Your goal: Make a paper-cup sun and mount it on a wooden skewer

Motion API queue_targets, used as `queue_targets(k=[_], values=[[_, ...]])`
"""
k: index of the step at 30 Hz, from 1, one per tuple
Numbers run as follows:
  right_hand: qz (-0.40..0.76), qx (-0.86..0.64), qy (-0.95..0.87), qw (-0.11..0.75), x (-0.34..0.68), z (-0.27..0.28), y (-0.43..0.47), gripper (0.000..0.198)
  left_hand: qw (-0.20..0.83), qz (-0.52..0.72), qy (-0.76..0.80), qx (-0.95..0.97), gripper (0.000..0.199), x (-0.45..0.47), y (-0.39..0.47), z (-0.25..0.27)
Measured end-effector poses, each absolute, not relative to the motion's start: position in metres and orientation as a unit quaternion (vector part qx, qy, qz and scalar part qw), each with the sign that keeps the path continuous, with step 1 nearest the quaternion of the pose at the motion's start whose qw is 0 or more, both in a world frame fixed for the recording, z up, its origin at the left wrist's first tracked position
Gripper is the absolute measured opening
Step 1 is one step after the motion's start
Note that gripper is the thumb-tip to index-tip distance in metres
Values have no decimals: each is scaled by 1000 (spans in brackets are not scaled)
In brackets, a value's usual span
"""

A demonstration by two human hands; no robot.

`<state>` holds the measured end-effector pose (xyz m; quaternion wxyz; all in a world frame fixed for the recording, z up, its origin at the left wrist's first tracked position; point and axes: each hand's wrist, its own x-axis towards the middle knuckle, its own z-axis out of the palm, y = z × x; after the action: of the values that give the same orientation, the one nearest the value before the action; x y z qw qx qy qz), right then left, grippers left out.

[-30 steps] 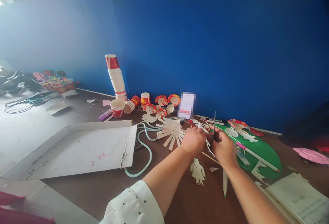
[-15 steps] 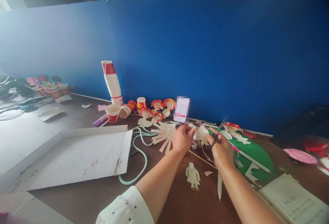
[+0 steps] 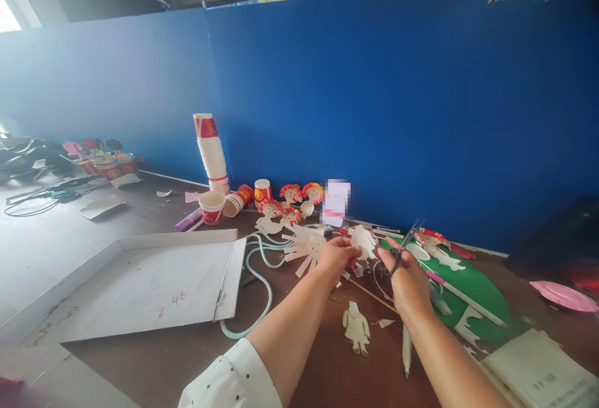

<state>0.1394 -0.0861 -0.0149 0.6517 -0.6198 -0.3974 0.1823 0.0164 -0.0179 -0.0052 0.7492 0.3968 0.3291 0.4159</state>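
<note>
Above the tabletop [image 3: 322, 380], left fingers [image 3: 345, 251] pinch a paper cutout [image 3: 364, 242]; right fingers [image 3: 387, 260] hold scissors [image 3: 403, 249]; likely trimming; any further snip needs steadiness.

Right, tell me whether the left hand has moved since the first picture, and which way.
Yes. Judged against the spoked paper cut-out, the left hand has shifted left in the view, closer to it.
</note>
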Motion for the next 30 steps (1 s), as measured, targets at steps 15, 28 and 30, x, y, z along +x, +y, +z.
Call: queue_targets(k=[15,28,30], values=[[218,-607,-402,650,143,-22,-84,56,785,376,312,381,18,14,-18,-3],[225,-607,-389,655,140,-20,-85,54,799,373,315,351,14,12,-18,-1],[216,-615,-395,647,140,-19,-85,54,798,377,312,353,17,11,-18,0]])
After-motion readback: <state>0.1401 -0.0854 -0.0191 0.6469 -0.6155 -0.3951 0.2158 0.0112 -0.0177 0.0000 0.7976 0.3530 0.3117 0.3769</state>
